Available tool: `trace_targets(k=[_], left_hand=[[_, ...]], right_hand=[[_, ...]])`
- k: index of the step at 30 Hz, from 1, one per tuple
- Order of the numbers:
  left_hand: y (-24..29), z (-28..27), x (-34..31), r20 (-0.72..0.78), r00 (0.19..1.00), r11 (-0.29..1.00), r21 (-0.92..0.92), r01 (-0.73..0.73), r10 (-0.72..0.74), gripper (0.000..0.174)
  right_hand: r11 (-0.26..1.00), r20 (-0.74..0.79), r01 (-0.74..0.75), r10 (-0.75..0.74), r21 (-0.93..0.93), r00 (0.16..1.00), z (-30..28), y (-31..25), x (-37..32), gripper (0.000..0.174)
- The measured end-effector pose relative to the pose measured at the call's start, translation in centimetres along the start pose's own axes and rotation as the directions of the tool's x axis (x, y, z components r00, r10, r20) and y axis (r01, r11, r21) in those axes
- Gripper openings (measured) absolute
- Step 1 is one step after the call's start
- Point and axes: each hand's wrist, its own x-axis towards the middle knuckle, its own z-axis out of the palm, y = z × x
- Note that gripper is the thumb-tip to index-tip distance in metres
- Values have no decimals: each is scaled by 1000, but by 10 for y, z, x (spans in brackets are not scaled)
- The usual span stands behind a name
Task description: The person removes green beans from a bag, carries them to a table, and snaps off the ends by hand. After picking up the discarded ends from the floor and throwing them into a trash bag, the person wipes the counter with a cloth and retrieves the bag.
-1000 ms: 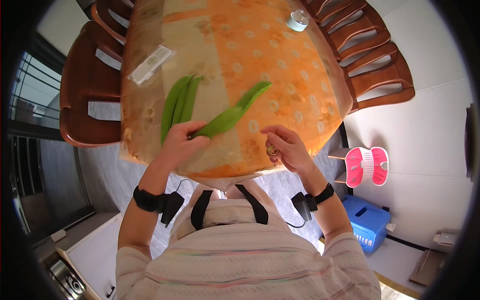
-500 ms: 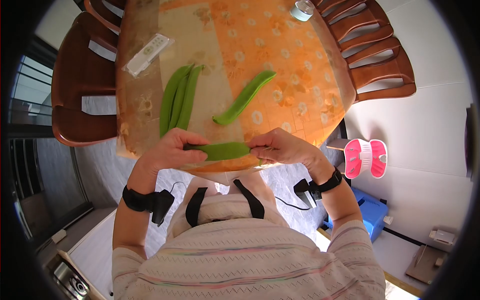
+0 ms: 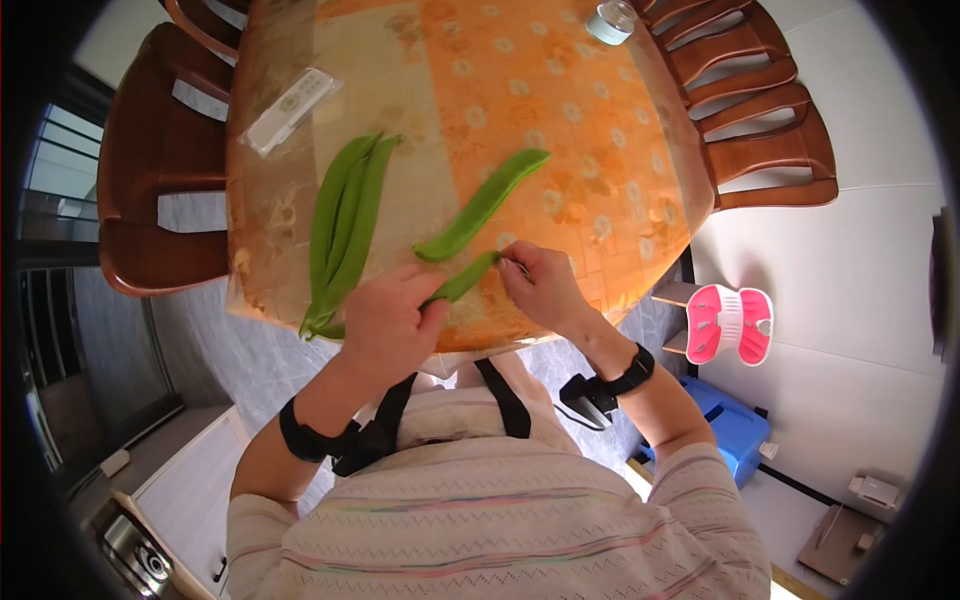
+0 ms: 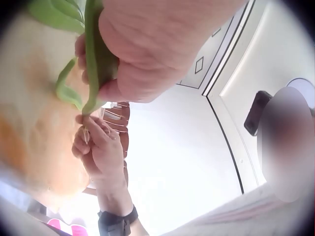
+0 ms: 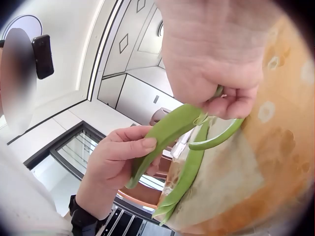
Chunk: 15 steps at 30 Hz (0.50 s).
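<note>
A broad green bean pod [image 3: 466, 277] lies across the front of the table between my hands. My left hand [image 3: 392, 318] grips it along its middle, thumb on one face, as the right wrist view shows. My right hand [image 3: 543, 288] pinches the pod's other end, and thin pale strands [image 4: 86, 135] show among its fingers. In the right wrist view, the held pod [image 5: 170, 129] slants up to the right fingertips. Left of my hands, several long bean pods [image 3: 347, 215] lie bunched together. A single curved pod [image 3: 485, 207] rests just beyond the right fingers.
A patterned orange and beige cloth under clear plastic covers the table [image 3: 590, 200]. A wrapped white remote [image 3: 290, 110] lies at the far left, and a small jar [image 3: 611, 22] stands at the far right. Wooden chairs [image 3: 160, 180] line both sides. A pink-and-white seat [image 3: 730, 325] is at right.
The right hand, apart from the pods at first, came to the end of a pod the left hand lifted off the table. Both hands have since shifted, tilting that pod up toward the right.
</note>
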Motion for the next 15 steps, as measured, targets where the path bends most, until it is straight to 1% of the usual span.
trace_targets(k=[1, 2, 3, 4, 5, 6, 7, 8, 9, 10, 11, 12, 13, 14, 15], left_hand=[[-3, 10, 1, -90, 990, 992, 69, -103, 109, 19], [-2, 17, 2, -171, 960, 969, 147, -198, 222, 14], [6, 21, 1, -172, 960, 969, 149, -197, 221, 14], [17, 24, -1, -128, 971, 964, 201, -176, 204, 20], [21, 25, -2, -84, 979, 954, 255, -157, 184, 25], [17, 22, 1, -85, 980, 954, 256, -154, 181, 25], [10, 18, 6, -154, 974, 967, 220, -131, 167, 23], [6, 15, 8, -222, 963, 977, 182, -113, 153, 21], [7, 17, 8, -220, 963, 977, 183, -113, 153, 21], [10, 20, 8, -219, 954, 963, 221, -154, 203, 19], [10, 22, 9, -219, 942, 946, 259, -193, 252, 17], [9, 21, 8, -221, 943, 947, 261, -190, 250, 17], [8, 21, 8, -252, 938, 950, 261, -170, 237, 16], [6, 21, 8, -281, 933, 953, 260, -152, 225, 16], [5, 21, 8, -278, 934, 953, 261, -152, 225, 16]], right_hand=[[1000, 3, 1, -1, 2, 1000, 7, 1, 4, 17], [999, -47, -15, 17, 36, 999, 14, 2, 8, 17], [997, -98, -30, 37, 70, 994, 18, 3, 12, 17], [997, -95, -27, 34, 70, 995, 18, 2, 15, 17], [982, -104, -35, 55, 184, 993, 18, 1, 19, 16], [954, -110, -45, 81, 296, 991, 18, 0, 22, 16], [954, -107, -46, 82, 297, 991, 19, 5, 25, 16], [973, -126, -21, 51, 231, 991, 20, 15, 28, 16], [986, -144, 3, 21, 164, 989, 20, 15, 29, 16], [986, -145, 4, 20, 164, 989, 23, 12, 29, 16], [975, -182, 5, 36, 221, 983, 28, 8, 31, 16], [961, -215, 5, 57, 278, 975, 31, 1, 32, 15], [960, -213, 3, 59, 280, 975, 29, -5, 31, 15], [970, -221, -10, 66, 242, 973, 28, -11, 31, 14], [979, -229, -25, 72, 203, 971, 27, -14, 30, 13]])
